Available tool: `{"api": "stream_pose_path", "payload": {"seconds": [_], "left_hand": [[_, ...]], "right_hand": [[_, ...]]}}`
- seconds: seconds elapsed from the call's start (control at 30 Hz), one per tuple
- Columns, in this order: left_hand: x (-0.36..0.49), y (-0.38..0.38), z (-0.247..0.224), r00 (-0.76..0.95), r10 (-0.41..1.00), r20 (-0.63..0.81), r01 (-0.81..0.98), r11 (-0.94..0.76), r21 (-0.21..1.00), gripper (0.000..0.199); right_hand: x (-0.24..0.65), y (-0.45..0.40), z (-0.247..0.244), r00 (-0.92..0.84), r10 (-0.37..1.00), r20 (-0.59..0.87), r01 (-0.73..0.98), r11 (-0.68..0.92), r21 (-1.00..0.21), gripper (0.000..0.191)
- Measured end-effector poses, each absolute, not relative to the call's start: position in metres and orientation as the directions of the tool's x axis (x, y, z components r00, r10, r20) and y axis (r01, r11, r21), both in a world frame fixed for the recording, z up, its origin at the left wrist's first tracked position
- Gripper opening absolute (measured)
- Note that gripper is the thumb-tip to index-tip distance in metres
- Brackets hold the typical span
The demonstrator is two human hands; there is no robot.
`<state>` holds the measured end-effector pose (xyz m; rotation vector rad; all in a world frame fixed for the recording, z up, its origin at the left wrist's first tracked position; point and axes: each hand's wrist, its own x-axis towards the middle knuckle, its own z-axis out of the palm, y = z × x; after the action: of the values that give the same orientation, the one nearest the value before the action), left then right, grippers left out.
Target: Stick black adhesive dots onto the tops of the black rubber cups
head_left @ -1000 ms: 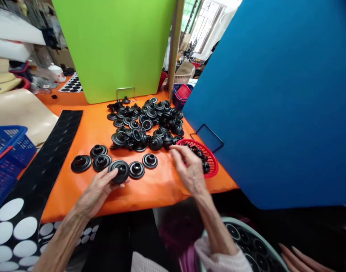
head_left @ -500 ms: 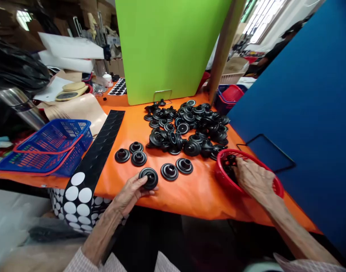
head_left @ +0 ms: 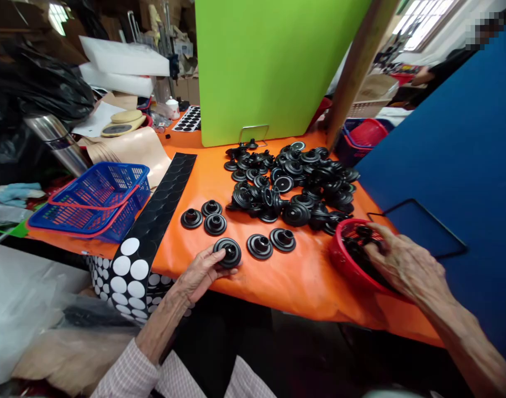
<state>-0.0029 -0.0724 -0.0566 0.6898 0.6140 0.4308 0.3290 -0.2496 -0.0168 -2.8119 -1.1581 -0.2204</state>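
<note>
My left hand (head_left: 201,275) grips a ribbed black rubber cup-shaped part (head_left: 228,253) on the orange table cover (head_left: 306,293), its fingers round the part's rim. Close by lie several matching parts, including one (head_left: 259,246) just to its right. A loose heap of black rubber parts (head_left: 290,188) fills the middle of the table. My right hand (head_left: 402,266) is down inside a red plastic basket (head_left: 340,261), its fingers among dark parts. The hand hides much of the basket's contents, and I cannot tell whether it holds one.
A blue plastic basket (head_left: 99,202) and a long black strip with white dots (head_left: 141,237) lie on the left. A green board (head_left: 273,66) stands behind the heap, and a blue board (head_left: 443,166) rises on the right. A person (head_left: 435,72) is in the far background.
The view has swung slightly right since the earlier frames. My left hand has carried its part to the right, and my right hand has moved from the table into the red basket.
</note>
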Motion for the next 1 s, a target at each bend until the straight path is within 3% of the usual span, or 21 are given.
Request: {"api": "stream_pose_path", "payload": {"seconds": [0.07,0.13,0.2,0.27,0.33,0.5,0.73,0.83,1.0], "left_hand": [[-0.003,-0.072,-0.057,0.74,0.552,-0.383,-0.157,0.696,0.7,0.029],[-0.002,-0.073,-0.056,0.738,0.55,-0.39,-0.143,0.693,0.707,0.029],[-0.002,-0.073,-0.056,0.737,0.551,-0.392,-0.13,0.685,0.717,0.029],[-0.001,-0.073,-0.055,0.731,0.554,-0.397,-0.119,0.677,0.726,0.029],[-0.001,-0.073,-0.054,0.723,0.562,-0.402,-0.111,0.669,0.735,0.029],[-0.002,-0.075,-0.051,0.714,0.572,-0.404,-0.085,0.644,0.761,0.029],[0.001,-0.087,-0.052,0.767,0.538,-0.35,-0.048,0.592,0.805,0.035],[0.002,-0.09,-0.052,0.757,0.552,-0.349,-0.049,0.581,0.812,0.034],[0.004,-0.094,-0.051,0.735,0.592,-0.332,-0.05,0.535,0.844,0.035]], "right_hand": [[0.315,-0.249,-0.003,0.708,0.677,0.201,0.706,-0.687,-0.173,0.034],[0.29,-0.247,0.005,0.708,0.679,0.195,0.685,-0.591,-0.426,0.027],[0.258,-0.243,0.002,0.667,0.733,0.133,0.598,-0.421,-0.683,0.031],[0.226,-0.238,-0.012,0.566,0.824,0.013,0.508,-0.335,-0.794,0.035],[0.202,-0.233,-0.032,0.514,0.857,-0.023,0.538,-0.343,-0.77,0.032],[0.185,-0.234,-0.061,0.544,0.836,0.075,0.71,-0.411,-0.572,0.031],[0.179,-0.237,-0.063,0.444,0.891,0.091,0.779,-0.334,-0.531,0.029],[0.171,-0.236,-0.063,0.467,0.873,0.139,0.77,-0.324,-0.55,0.024],[0.139,-0.225,-0.049,0.494,0.821,0.287,0.684,-0.163,-0.711,0.019]]}}
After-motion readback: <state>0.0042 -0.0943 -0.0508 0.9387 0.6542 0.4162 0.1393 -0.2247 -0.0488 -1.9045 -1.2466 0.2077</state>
